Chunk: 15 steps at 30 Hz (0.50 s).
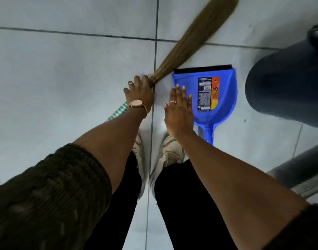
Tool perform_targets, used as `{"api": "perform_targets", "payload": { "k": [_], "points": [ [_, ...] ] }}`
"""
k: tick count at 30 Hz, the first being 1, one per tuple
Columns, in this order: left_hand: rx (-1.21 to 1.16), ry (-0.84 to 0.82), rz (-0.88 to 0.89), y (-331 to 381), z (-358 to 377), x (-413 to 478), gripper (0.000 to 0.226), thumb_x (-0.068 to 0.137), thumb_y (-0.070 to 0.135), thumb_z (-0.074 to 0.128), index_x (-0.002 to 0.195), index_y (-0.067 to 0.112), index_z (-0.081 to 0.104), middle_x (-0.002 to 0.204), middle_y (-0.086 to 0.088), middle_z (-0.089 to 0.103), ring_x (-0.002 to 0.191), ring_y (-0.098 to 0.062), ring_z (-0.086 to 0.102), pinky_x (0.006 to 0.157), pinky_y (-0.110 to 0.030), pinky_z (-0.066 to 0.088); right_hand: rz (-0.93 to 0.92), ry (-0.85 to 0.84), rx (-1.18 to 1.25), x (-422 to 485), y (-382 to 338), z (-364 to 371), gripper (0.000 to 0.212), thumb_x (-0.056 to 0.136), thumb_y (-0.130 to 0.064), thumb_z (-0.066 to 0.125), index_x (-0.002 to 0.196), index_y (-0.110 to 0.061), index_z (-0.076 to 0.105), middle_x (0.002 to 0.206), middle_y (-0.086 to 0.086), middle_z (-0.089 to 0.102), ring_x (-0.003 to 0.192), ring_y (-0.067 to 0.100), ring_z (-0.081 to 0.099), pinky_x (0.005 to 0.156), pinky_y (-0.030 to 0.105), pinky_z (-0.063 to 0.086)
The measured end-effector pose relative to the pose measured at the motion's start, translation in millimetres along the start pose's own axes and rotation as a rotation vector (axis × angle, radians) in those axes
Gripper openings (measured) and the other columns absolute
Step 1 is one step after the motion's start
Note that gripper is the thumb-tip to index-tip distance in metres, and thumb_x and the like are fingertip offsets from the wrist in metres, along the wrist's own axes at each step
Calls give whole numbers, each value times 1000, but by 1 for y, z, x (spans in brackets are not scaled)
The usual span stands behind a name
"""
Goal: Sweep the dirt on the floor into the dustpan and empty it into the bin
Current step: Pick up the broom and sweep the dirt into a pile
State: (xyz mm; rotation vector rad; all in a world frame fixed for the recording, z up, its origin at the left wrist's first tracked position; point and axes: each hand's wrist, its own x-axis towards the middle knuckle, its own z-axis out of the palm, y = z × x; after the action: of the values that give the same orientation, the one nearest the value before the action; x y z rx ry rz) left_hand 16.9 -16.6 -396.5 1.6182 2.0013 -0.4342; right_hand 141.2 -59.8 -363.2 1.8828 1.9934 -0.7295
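Observation:
A grass broom [194, 35] slants from the middle of the frame up to the top right, its bristles blurred. My left hand [139, 93], wearing a watch and a ring, is closed around the broom's neck; a green-and-white striped handle end shows below the wrist. A blue dustpan [225, 98] with a black lip and a printed label lies flat on the tiled floor, its handle pointing toward my feet. My right hand [179, 110] hovers flat with fingers spread, just left of the dustpan, holding nothing. No dirt is visible on the tiles.
A dark grey bin [288, 83] stands at the right, close beside the dustpan. A grey metal bar [298, 172] crosses the lower right. My shoes [170, 150] and dark trouser legs are below my hands. Light grey floor tiles [64, 73] with dark grout lines spread to the left.

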Motion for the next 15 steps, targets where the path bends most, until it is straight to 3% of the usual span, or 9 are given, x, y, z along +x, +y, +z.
{"api": "perform_targets", "payload": {
  "k": [4,9,15],
  "points": [
    [63,-33,60,-17,-3,16,35,96,21,43,129,8,39,126,-19,50,111,-39,53,87,-47,43,-51,-8,-54,-6,0,-11,63,102,-34,33,152,-5,9,162,13,8,151,26,3,123,43,5],
    [-229,-66,51,-47,-47,-29,37,97,32,39,126,11,38,120,-19,48,98,-43,59,71,-45,43,-132,-1,-126,-26,-21,-74,66,101,-32,35,152,-5,4,162,11,3,151,26,-1,124,43,3],
    [-606,-76,-169,-113,-135,-141,30,96,35,42,113,10,41,107,-20,53,91,-42,58,72,-45,45,-299,32,-149,-81,-111,-185,64,100,-27,40,151,-2,12,161,15,13,150,30,5,123,46,7]
  ]
}}
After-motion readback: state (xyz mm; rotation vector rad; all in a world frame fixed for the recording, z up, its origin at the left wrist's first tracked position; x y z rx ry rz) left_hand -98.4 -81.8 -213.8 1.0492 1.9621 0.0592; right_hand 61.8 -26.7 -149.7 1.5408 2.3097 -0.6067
